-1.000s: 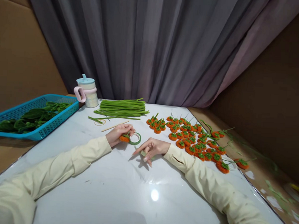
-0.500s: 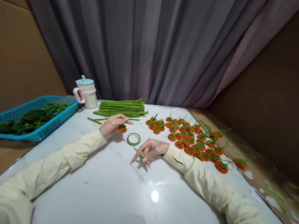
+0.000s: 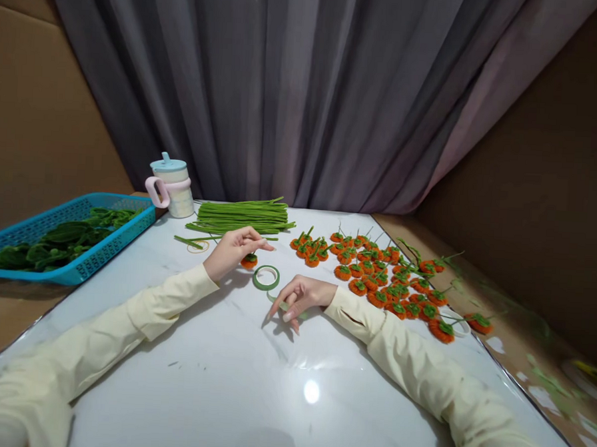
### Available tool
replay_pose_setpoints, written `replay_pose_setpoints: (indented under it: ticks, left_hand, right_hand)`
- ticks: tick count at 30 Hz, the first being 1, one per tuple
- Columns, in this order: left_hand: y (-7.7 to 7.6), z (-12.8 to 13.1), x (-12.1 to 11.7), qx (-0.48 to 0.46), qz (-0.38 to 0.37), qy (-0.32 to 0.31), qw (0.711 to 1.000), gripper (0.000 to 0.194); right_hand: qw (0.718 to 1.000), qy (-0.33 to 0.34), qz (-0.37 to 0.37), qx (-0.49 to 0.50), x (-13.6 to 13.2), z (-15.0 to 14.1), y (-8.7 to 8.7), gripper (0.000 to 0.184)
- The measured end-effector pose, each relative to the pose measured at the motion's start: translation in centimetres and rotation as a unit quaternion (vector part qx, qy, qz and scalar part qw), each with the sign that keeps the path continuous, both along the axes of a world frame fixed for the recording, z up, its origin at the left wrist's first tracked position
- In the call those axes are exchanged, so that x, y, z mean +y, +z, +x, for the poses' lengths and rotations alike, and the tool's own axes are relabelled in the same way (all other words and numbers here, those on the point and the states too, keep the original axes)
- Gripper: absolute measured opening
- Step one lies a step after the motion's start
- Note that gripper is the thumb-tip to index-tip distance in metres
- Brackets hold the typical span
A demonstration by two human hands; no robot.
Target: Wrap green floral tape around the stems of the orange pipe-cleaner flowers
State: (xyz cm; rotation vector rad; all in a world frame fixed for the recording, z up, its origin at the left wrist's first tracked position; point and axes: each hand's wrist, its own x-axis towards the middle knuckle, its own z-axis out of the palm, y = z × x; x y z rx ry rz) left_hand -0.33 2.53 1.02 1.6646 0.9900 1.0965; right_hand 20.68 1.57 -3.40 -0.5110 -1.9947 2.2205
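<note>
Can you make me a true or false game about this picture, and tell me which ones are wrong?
1. The left hand holds an orange piece with a green top. True.
2. The right hand is inside the basket. False: the right hand is over the table, near the tape roll.
3. The cup has a pink handle. True.
4. The tape roll stands up on its edge. False: the tape roll lies flat on the table.
5. The basket is red. False: the basket is blue, with green leaves in it.
6. A pile of green stems lies in front of the curtain. True.
</note>
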Motion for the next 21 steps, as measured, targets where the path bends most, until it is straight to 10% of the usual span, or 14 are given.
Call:
replay_pose_setpoints:
  ticks: [9, 21]
  left_hand:
    - [1.9, 8.4, 3.4, 0.043, 0.137, -0.042, 0.989, 0.024]
    - [4.5, 20.1, 10.5, 0.033, 0.069, -0.014, 0.997, 0.020]
  right_hand:
    - [1.000, 0.024, 0.020, 0.006, 0.0, 0.1, 0.4, 0.038]
    - [0.999, 0.029, 0.014, 0.028, -0.4, 0.3, 0.3, 0.040]
